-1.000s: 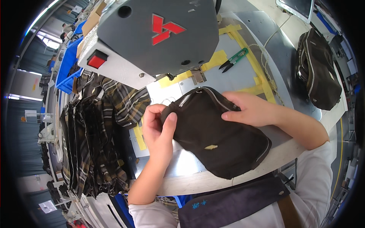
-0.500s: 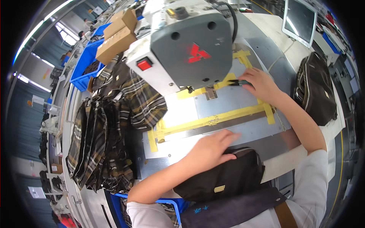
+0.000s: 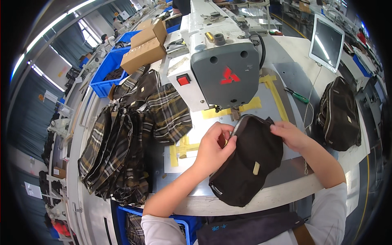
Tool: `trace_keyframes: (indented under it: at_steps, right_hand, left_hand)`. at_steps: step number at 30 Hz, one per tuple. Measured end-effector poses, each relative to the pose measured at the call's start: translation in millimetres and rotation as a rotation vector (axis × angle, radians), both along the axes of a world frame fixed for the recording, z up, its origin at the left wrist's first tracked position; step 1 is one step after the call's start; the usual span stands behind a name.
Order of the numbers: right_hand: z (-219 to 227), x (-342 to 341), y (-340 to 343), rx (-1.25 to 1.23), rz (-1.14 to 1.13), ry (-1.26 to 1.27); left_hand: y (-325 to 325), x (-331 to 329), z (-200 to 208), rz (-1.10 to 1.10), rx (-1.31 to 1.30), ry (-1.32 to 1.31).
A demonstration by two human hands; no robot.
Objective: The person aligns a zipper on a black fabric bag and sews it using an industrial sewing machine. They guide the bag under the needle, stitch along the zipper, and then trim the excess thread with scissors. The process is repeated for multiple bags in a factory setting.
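Note:
A dark brown fabric pouch (image 3: 249, 163) with a zipper along its upper edge hangs between my two hands over the machine bed's front edge. My left hand (image 3: 214, 147) pinches the zipper edge at the pouch's upper left, the thumb in front. At its upper right corner, my right hand (image 3: 292, 136) grips the fabric between thumb and fingers. A small pale tab (image 3: 256, 168) shows on the pouch's front. Just beyond stands the sewing machine head (image 3: 224, 71), grey and white with a red switch. The pouch covers part of the metal bed marked with yellow tape (image 3: 277, 98).
Plaid and dark fabric pieces (image 3: 118, 155) are heaped on the left. A second dark pouch (image 3: 339, 114) lies on the right, near a green-handled tool (image 3: 300, 96) and a screen (image 3: 326, 43). Cardboard boxes (image 3: 145, 55) and a blue bin (image 3: 107, 73) stand at the far left.
The pouch has been lifted from near my lap onto the bed's front, now in both hands. My right hand has let go of the green-handled tool and come nearer.

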State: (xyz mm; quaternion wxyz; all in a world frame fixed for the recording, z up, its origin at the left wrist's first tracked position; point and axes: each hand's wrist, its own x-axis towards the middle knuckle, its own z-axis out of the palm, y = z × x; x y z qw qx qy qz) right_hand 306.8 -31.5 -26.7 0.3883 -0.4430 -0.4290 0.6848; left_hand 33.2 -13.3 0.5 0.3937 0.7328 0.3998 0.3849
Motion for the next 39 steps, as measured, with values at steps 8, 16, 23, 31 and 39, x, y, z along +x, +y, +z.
trace_keyframes:
  at_steps: [8, 16, 23, 31, 39]
  right_hand:
    - [14.7, -25.9, 18.5, 0.488, 0.043, -0.552]
    - [32.9, -57.5, 18.0, 0.826, 0.088, -0.837]
    - [10.9, -61.0, 23.7, 0.930, 0.059, -0.870]
    - [-10.4, -53.6, 29.8, 0.605, 0.036, -0.663]
    - [-14.0, -61.0, 24.7, 0.831, -0.062, -0.674]
  left_hand:
    - [-2.7, -22.5, -14.0, -0.204, -0.200, 0.107]
    - [34.9, -0.4, -17.7, -0.177, -0.070, 0.163]
    - [25.6, 6.2, -48.0, -0.086, 0.229, 0.086]
    - [19.3, 12.6, -47.3, -0.146, 0.422, 0.016]
    - [33.3, 9.1, -50.9, -0.212, -0.365, -0.272]
